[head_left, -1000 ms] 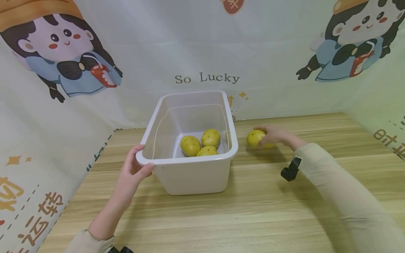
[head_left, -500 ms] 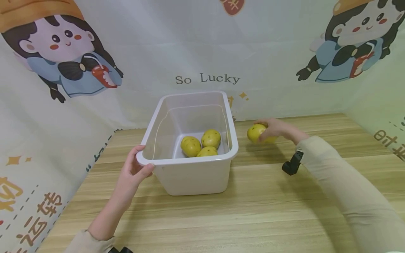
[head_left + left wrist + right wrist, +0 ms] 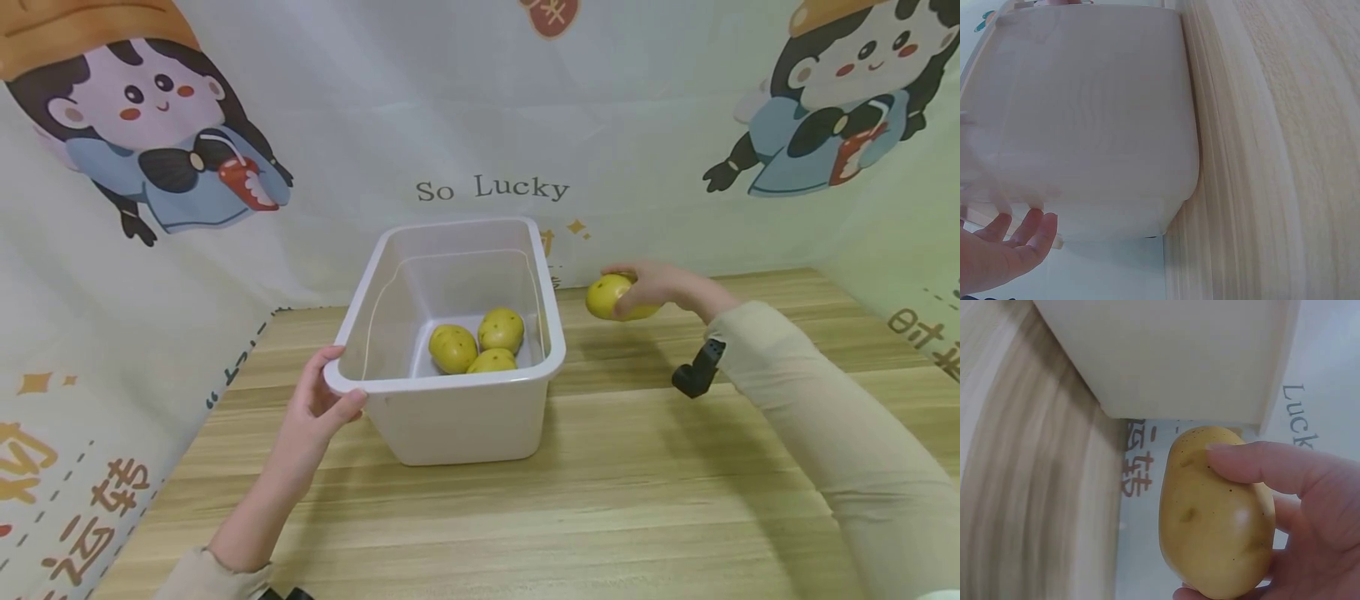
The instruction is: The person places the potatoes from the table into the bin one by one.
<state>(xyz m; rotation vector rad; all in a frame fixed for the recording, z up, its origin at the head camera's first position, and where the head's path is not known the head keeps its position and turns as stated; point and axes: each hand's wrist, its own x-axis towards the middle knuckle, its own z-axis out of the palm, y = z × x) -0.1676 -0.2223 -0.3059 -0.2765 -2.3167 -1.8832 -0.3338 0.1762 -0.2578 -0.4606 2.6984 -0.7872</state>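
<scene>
My right hand (image 3: 654, 287) grips a yellow potato (image 3: 1216, 519) with dark specks, thumb on one side and fingers round the other. It is held above the table, to the right of a white plastic bin (image 3: 468, 421). Inside the bin lie three more potatoes (image 3: 453, 348), close together on its floor. My left hand (image 3: 321, 396) holds the bin's near left corner, thumb over the front rim and fingers at the side. In the left wrist view the fingertips (image 3: 1034, 215) lie against the bin's wall.
The bin stands on a wood-grain table (image 3: 600, 500). Behind it hangs a pale printed cloth (image 3: 480, 117) with cartoon figures and lettering, which also closes in the left and right sides. A black wrist camera (image 3: 697, 371) sits under the right sleeve.
My right hand has lifted the potato up off the table, and its shadow has parted from it. The left hand, the bin and the potatoes inside have kept their places.
</scene>
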